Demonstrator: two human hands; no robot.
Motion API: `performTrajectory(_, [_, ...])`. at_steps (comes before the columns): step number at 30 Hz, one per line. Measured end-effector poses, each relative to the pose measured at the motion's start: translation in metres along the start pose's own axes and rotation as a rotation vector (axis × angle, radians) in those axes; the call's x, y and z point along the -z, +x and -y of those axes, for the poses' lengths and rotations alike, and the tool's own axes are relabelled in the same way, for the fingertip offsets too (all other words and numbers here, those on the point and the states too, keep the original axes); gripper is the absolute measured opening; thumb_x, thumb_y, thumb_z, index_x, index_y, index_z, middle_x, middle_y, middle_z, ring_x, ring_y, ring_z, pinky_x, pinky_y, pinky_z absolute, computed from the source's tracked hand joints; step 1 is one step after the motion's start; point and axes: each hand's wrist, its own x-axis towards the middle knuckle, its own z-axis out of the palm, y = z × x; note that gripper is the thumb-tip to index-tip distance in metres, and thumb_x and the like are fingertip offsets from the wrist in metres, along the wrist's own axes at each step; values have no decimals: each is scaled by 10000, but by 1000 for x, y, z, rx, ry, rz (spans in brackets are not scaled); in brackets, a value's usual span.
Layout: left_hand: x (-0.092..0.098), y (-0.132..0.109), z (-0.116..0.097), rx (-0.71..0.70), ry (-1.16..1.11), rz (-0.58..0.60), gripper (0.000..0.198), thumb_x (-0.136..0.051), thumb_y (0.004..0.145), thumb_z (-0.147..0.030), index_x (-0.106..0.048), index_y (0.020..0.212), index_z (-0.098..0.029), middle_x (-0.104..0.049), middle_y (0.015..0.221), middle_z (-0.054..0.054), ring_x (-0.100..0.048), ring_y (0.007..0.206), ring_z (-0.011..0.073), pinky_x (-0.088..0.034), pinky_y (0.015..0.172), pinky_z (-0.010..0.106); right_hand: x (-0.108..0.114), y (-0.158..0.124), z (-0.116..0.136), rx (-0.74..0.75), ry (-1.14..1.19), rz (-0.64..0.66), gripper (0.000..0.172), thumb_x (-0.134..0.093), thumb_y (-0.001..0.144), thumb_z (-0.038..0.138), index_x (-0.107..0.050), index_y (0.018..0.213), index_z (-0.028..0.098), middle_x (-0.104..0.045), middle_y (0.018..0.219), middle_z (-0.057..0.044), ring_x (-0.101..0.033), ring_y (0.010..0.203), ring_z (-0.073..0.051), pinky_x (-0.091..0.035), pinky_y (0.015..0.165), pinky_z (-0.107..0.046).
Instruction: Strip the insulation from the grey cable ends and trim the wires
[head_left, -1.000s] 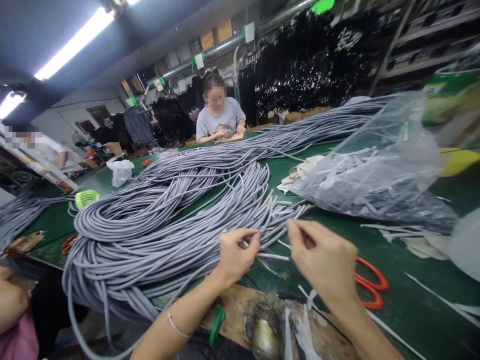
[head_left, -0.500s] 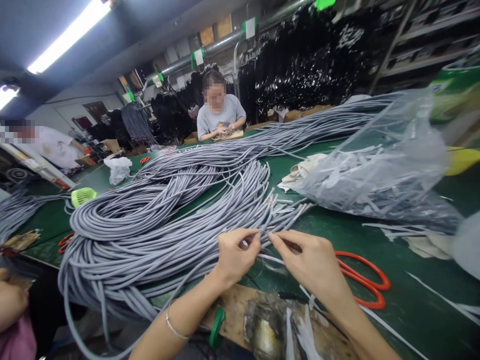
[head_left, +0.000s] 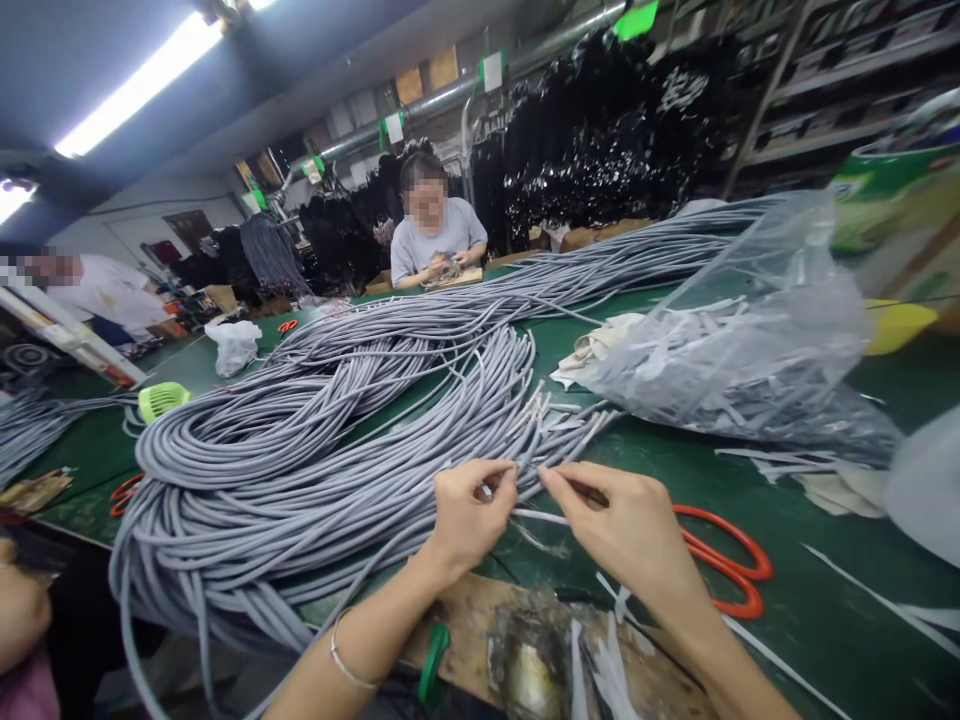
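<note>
My left hand (head_left: 474, 510) is pinched shut, its thumb and forefinger on what looks like a thin wire; the tip is hardly visible. A short gap to the right, my right hand (head_left: 619, 515) pinches too, but its fingers hide whatever they hold. Below the fingertips a white strip (head_left: 541, 516) and fine frayed strands (head_left: 553, 546) show between the hands. A large bundle of grey cables (head_left: 300, 500) lies beyond and left of them, with stripped cable ends (head_left: 529, 410) just past my fingers. Orange-handled scissors (head_left: 731, 550) lie partly behind my right hand.
A clear plastic bag (head_left: 742, 370) of white scraps stands at right on the green table (head_left: 675, 470). A wooden board (head_left: 465, 615) with a dirty metal piece (head_left: 529, 670) and a green clamp (head_left: 433, 665) sits nearest me. A co-worker (head_left: 435, 235) works across the table.
My fingertips have moved slightly apart, and both hands keep their pinch. The whole view has shifted a little, with the bag and scissors appearing farther left.
</note>
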Motion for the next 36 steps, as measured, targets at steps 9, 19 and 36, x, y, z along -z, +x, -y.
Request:
performTrajectory(9, [0,-3,4,-80,14,48,175,-527,764,-177,-693,729,-135,-675,591,42,-501,399,83,-421,409,172,-2,1,-3,-33,-8,79,348,-450,765,331,-634,503,193,-645,504,-25,-541,411,-133,-367,428,-219])
performTrajectory(19, [2,-2,-3,-19,-89,158,197,-524,764,-203,-704,710,-144,-669,586,46,-517,443,99,-406,420,183,5,4,-5,-11,-208,-220,409,-397,812,345,-589,488,185,-573,454,-36,-460,378,-117,-340,438,-231])
performTrajectory(36, [2,0,-5,110,-146,123,189,-543,746,-228,-705,717,-135,-701,641,58,-544,444,100,-401,377,164,-1,2,-2,-29,-38,62,370,-430,781,338,-631,505,195,-603,474,-20,-505,413,-128,-355,448,-227])
